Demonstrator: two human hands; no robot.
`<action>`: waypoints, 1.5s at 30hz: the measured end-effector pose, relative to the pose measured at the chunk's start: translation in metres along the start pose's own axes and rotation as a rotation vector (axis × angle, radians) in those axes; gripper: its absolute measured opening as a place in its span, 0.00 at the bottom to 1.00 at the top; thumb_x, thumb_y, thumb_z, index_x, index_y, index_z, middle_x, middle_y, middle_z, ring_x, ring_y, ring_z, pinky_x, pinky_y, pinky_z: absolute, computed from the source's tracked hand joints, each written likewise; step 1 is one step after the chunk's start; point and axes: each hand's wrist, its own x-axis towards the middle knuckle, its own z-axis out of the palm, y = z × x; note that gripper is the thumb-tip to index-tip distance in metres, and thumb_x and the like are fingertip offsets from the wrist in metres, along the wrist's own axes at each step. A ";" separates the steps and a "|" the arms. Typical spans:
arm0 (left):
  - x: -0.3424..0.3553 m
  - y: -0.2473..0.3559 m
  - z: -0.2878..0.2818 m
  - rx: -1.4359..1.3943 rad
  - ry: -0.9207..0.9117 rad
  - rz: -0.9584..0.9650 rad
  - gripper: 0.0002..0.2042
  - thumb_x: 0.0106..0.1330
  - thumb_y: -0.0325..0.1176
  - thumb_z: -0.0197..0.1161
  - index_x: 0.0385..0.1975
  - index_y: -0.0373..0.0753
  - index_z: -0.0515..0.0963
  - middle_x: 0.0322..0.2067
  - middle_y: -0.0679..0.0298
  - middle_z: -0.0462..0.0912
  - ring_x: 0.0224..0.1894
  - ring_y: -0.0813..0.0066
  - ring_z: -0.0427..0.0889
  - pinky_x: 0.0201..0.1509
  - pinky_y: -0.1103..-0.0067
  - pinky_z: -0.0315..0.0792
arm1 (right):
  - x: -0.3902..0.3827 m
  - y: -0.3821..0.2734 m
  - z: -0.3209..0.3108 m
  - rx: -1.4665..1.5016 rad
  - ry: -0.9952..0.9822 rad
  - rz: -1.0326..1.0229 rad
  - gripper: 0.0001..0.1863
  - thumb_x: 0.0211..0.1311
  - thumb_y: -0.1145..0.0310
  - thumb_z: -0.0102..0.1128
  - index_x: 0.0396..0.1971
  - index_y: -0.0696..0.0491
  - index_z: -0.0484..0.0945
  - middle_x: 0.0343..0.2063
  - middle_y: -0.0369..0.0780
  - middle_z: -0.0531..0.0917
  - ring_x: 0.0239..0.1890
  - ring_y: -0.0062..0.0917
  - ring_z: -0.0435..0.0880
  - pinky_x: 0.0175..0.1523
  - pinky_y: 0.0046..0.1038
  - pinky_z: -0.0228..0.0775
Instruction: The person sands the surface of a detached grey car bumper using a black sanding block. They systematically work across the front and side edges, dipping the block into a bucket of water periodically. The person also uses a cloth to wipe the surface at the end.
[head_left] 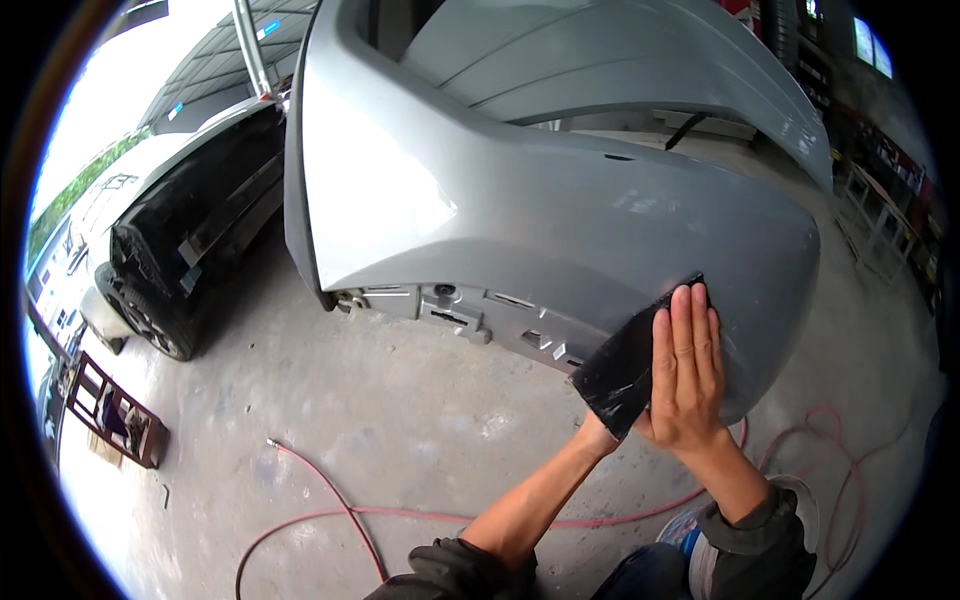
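A black, flexible sheet (622,372) lies slantwise against the lower corner of a glossy silver-grey car body panel (500,215). Flat along the sheet's right edge rests my right hand (686,365), its fingers stretched out side by side and pointing up the panel. Of my left hand (597,436) only the part by the wrist shows below the sheet; the fingers are hidden behind it, so their grip cannot be made out. Scuff marks and small pale spots show on the panel around the sheet. Metal brackets and cut-outs (455,312) run along its lower edge.
A red hose (430,515) loops across the grey concrete floor (370,410). Close to my right forearm stands a bucket (800,495). A car with its front stripped (200,210) and a small wooden stand (115,415) are at left; a metal rack (875,225) is at right.
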 end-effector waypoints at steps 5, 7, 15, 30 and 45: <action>0.003 0.025 0.016 -0.196 0.013 -0.253 0.34 0.68 0.60 0.62 0.60 0.35 0.72 0.53 0.61 0.79 0.58 0.69 0.76 0.62 0.73 0.71 | -0.068 0.052 -0.019 -0.163 -0.071 -0.102 0.41 0.77 0.43 0.31 0.64 0.69 0.68 0.67 0.60 0.68 0.70 0.59 0.64 0.74 0.53 0.53; -0.001 0.021 0.015 -0.145 0.051 -0.269 0.35 0.68 0.61 0.62 0.60 0.35 0.71 0.53 0.61 0.78 0.57 0.70 0.76 0.63 0.73 0.69 | -0.072 0.040 -0.018 -0.122 -0.070 -0.022 0.40 0.77 0.44 0.33 0.64 0.71 0.67 0.67 0.62 0.67 0.70 0.61 0.64 0.74 0.54 0.52; -0.003 0.010 -0.019 0.407 -0.099 0.087 0.29 0.75 0.40 0.60 0.71 0.34 0.62 0.67 0.57 0.71 0.66 0.67 0.72 0.70 0.71 0.68 | 0.002 0.009 0.003 0.002 -0.012 -0.093 0.39 0.78 0.43 0.27 0.65 0.64 0.71 0.66 0.55 0.72 0.71 0.48 0.67 0.75 0.45 0.55; 0.009 0.022 0.001 -0.432 -0.291 -0.127 0.37 0.74 0.62 0.48 0.74 0.42 0.57 0.73 0.62 0.61 0.73 0.65 0.62 0.76 0.66 0.59 | -0.074 0.031 0.009 -0.090 0.048 -0.008 0.37 0.78 0.44 0.28 0.67 0.60 0.69 0.70 0.46 0.69 0.75 0.38 0.62 0.80 0.41 0.45; 0.005 0.033 0.013 -0.016 0.099 0.017 0.43 0.70 0.68 0.50 0.72 0.36 0.57 0.70 0.58 0.64 0.73 0.66 0.62 0.79 0.67 0.51 | -0.098 0.024 0.014 -0.059 0.110 0.107 0.36 0.77 0.44 0.32 0.62 0.59 0.76 0.65 0.48 0.75 0.71 0.42 0.68 0.78 0.45 0.49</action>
